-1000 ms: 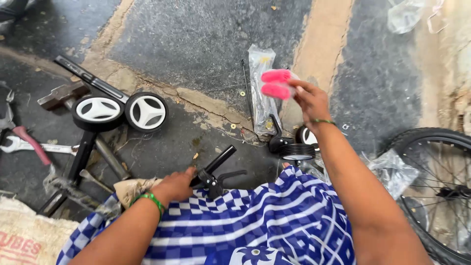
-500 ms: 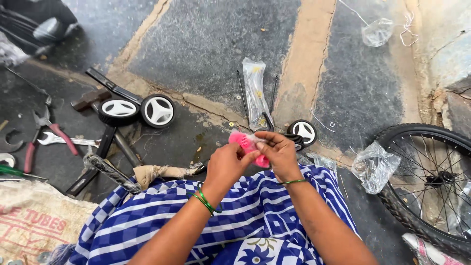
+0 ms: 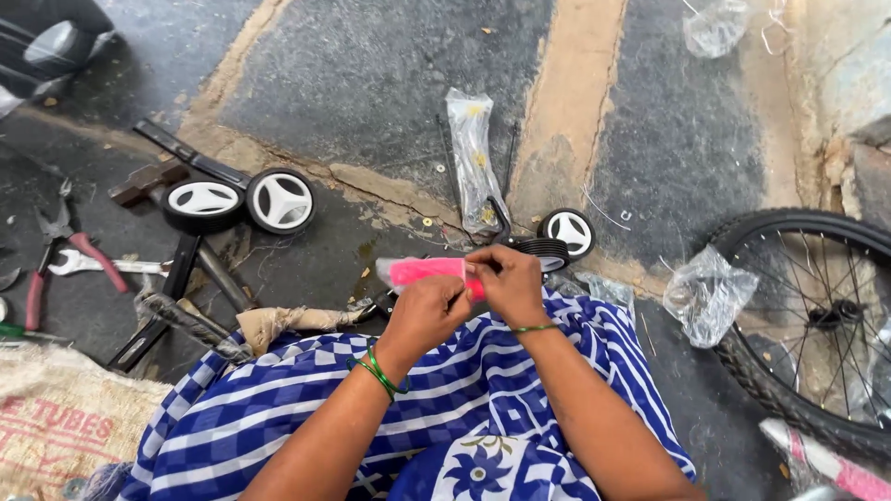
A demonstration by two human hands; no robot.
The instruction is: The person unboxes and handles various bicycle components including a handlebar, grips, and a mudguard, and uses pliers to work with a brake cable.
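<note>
Pink grips [image 3: 427,271], wrapped in clear plastic, are being pinched between my left hand [image 3: 425,315] and right hand [image 3: 506,281], both clamping on them above my lap; they are probably light, soft, and their film slippery, so I am holding the ends.
</note>
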